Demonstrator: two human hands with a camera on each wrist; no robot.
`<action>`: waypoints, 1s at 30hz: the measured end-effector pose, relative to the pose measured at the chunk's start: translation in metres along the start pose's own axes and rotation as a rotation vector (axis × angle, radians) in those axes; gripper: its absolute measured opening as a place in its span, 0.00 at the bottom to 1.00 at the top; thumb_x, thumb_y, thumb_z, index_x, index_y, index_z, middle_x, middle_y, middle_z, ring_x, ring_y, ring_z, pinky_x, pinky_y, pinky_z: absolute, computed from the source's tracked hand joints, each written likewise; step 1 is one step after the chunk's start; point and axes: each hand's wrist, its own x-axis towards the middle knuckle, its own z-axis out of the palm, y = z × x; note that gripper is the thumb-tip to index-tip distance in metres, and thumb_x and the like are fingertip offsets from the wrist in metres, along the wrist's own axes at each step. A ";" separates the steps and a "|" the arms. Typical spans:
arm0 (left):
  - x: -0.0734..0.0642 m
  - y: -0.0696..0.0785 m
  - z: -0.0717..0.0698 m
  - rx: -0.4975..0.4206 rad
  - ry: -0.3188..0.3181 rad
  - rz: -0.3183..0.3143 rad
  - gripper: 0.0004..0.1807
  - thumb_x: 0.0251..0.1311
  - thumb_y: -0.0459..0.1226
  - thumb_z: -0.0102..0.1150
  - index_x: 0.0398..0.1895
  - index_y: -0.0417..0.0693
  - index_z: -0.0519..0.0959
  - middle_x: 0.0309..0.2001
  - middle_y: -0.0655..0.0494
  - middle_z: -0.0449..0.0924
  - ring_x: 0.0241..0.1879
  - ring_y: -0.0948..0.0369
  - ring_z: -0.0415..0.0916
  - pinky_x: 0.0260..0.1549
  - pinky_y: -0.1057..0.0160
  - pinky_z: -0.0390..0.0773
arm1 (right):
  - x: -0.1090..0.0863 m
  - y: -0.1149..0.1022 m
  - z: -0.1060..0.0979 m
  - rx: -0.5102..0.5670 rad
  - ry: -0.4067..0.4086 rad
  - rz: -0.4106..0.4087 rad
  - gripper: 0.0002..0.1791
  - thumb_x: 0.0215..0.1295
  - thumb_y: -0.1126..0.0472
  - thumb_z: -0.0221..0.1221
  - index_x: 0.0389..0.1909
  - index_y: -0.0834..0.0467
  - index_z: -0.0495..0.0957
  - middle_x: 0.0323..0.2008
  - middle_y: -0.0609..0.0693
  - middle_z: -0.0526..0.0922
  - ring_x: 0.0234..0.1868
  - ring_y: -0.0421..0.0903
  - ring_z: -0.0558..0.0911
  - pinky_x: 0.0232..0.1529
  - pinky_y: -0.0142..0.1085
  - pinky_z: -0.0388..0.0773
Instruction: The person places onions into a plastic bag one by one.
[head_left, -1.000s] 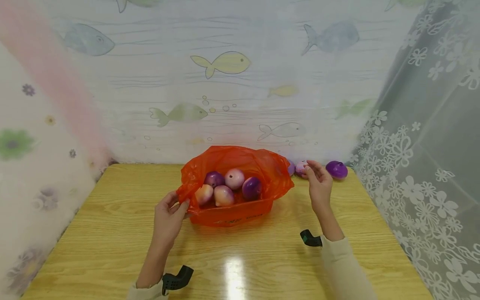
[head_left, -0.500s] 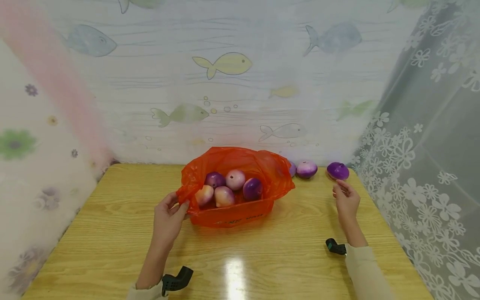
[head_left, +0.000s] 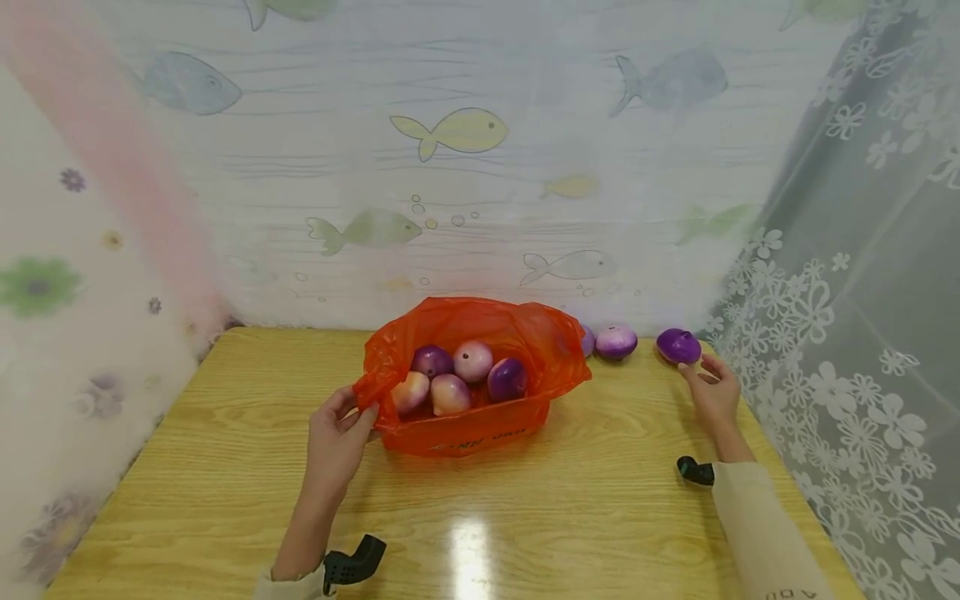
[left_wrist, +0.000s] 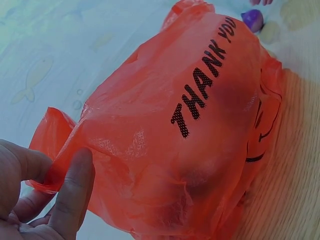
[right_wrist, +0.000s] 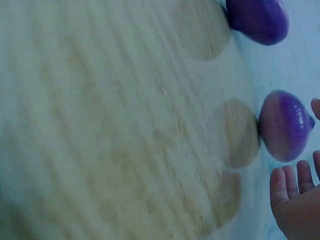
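Observation:
My left hand pinches the left rim of a red plastic bag, which stands with its mouth spread. In the left wrist view, thumb and fingers grip a fold of the bag, printed THANK YOU. Several glossy onions, purple and pale, lie inside, among them a dark purple onion. At the table's back right sits another purple onion. Beside and just in front of it is my right hand, thumb and fingers apart. In the right wrist view the fingers lie close to an onion; contact is unclear.
A purple-and-white onion sits right of the bag, with another onion partly hidden behind the bag. All rest on a wooden table near its back edge. A fish-patterned curtain hangs behind, and a floral lace curtain on the right.
My right hand has moved rightward from the purple-and-white onion to beside the far-right purple onion. The left hand keeps its grip on the bag, and the bag has hardly moved.

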 end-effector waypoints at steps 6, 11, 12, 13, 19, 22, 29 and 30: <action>0.002 0.001 0.002 0.002 -0.006 0.012 0.20 0.72 0.28 0.53 0.65 0.35 0.70 0.59 0.37 0.74 0.41 0.70 0.84 0.39 0.69 0.86 | 0.015 0.001 0.005 0.027 0.011 0.104 0.42 0.68 0.47 0.63 0.76 0.63 0.59 0.73 0.61 0.63 0.57 0.44 0.68 0.50 0.27 0.70; 0.002 0.001 0.003 0.009 -0.006 0.000 0.20 0.72 0.27 0.53 0.65 0.36 0.71 0.59 0.38 0.74 0.41 0.70 0.84 0.39 0.69 0.86 | 0.028 0.002 0.009 -0.006 0.020 0.136 0.47 0.67 0.42 0.63 0.79 0.59 0.56 0.76 0.60 0.59 0.67 0.53 0.64 0.60 0.39 0.68; 0.002 0.001 0.003 0.010 -0.005 -0.003 0.20 0.72 0.27 0.53 0.65 0.37 0.71 0.59 0.39 0.74 0.41 0.70 0.84 0.39 0.69 0.86 | 0.031 0.001 0.010 -0.007 0.017 0.142 0.48 0.66 0.41 0.63 0.79 0.58 0.55 0.77 0.59 0.58 0.68 0.53 0.64 0.62 0.41 0.68; 0.003 0.001 0.003 0.011 -0.006 -0.005 0.20 0.72 0.27 0.53 0.65 0.37 0.71 0.59 0.38 0.74 0.41 0.70 0.84 0.39 0.69 0.86 | 0.033 0.000 0.011 -0.006 0.012 0.143 0.48 0.66 0.41 0.63 0.80 0.57 0.54 0.78 0.58 0.56 0.69 0.54 0.63 0.63 0.43 0.68; 0.002 0.001 0.001 0.026 -0.011 -0.009 0.21 0.73 0.30 0.53 0.67 0.38 0.70 0.61 0.39 0.74 0.42 0.71 0.83 0.41 0.70 0.85 | 0.042 -0.004 0.016 -0.020 -0.045 0.137 0.50 0.66 0.41 0.64 0.80 0.58 0.52 0.79 0.60 0.53 0.75 0.58 0.61 0.74 0.50 0.63; 0.000 0.001 -0.001 0.033 -0.011 -0.014 0.21 0.73 0.31 0.54 0.67 0.39 0.70 0.62 0.39 0.73 0.43 0.71 0.83 0.41 0.70 0.85 | 0.044 -0.005 0.018 -0.056 -0.064 0.127 0.47 0.67 0.45 0.64 0.79 0.62 0.54 0.77 0.64 0.57 0.74 0.61 0.63 0.75 0.51 0.62; 0.000 0.000 -0.002 0.024 -0.007 -0.017 0.21 0.73 0.29 0.54 0.67 0.38 0.70 0.62 0.39 0.73 0.42 0.71 0.84 0.41 0.69 0.85 | 0.043 -0.010 0.022 -0.054 -0.033 0.143 0.47 0.65 0.53 0.68 0.78 0.62 0.55 0.75 0.65 0.62 0.75 0.60 0.63 0.75 0.49 0.62; 0.001 0.000 -0.002 0.024 -0.006 -0.018 0.21 0.73 0.29 0.54 0.67 0.39 0.70 0.62 0.39 0.74 0.42 0.71 0.84 0.41 0.69 0.85 | 0.043 -0.012 0.023 -0.048 -0.032 0.150 0.47 0.64 0.53 0.68 0.78 0.62 0.56 0.75 0.65 0.62 0.75 0.59 0.63 0.76 0.48 0.62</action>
